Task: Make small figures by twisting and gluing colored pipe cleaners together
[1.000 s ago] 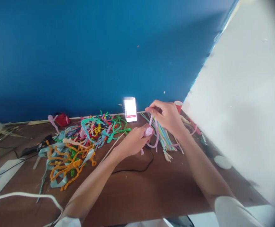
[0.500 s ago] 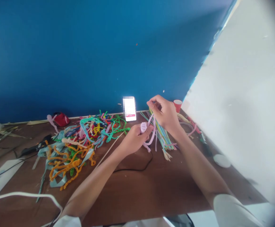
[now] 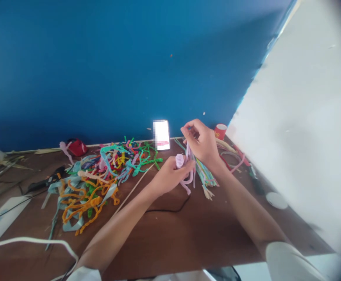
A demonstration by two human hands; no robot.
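Just right of the frame's centre, a lilac fuzzy piece (image 3: 179,160) with a coiled top sits in the left hand (image 3: 170,174), whose fingers are closed around it. One lilac strand (image 3: 188,151) runs up to the right hand (image 3: 202,142), curled with thumb and forefinger together, its hold on the strand unclear. Beside it lie pale stems (image 3: 204,173), with a lit phone (image 3: 163,134) at centre and heaped coloured stems (image 3: 120,160) at left.
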